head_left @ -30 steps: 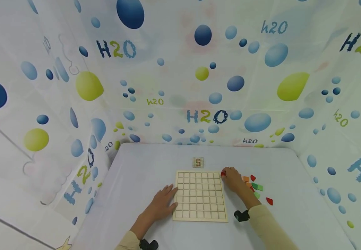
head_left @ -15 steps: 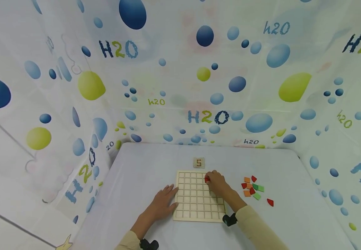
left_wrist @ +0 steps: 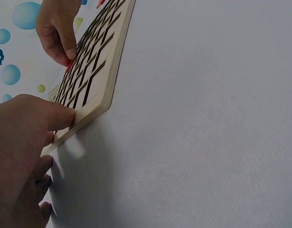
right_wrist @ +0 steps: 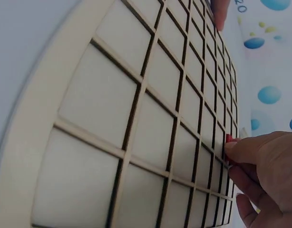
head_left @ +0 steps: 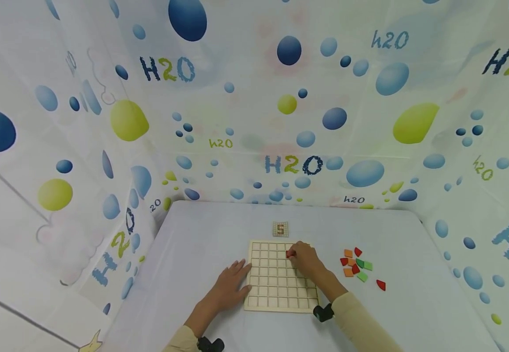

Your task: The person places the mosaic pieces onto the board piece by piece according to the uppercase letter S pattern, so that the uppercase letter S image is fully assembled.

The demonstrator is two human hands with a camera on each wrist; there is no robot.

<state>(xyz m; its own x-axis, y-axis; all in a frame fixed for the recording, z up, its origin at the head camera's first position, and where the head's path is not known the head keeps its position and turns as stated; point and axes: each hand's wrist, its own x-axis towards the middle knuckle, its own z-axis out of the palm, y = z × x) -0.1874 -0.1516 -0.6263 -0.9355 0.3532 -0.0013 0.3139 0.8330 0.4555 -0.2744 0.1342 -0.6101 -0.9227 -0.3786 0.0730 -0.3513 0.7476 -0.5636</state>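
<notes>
- i see the right hand (head_left: 306, 260) pinching a red tile (head_left: 287, 254) at the grid board (head_left: 280, 309)
- left hand (head_left: 229, 287), fingers spread, touches its edge
- none look seated yet; loose tiles (head_left: 348, 272) wait

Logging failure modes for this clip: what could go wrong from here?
The red piece pinched in the right hand could land skewed across a grid divider.
The left hand, touching the wooden board at its left edge, might nudge it mid-placement.
The right sleeve might brush the loose pieces nearby.
</notes>
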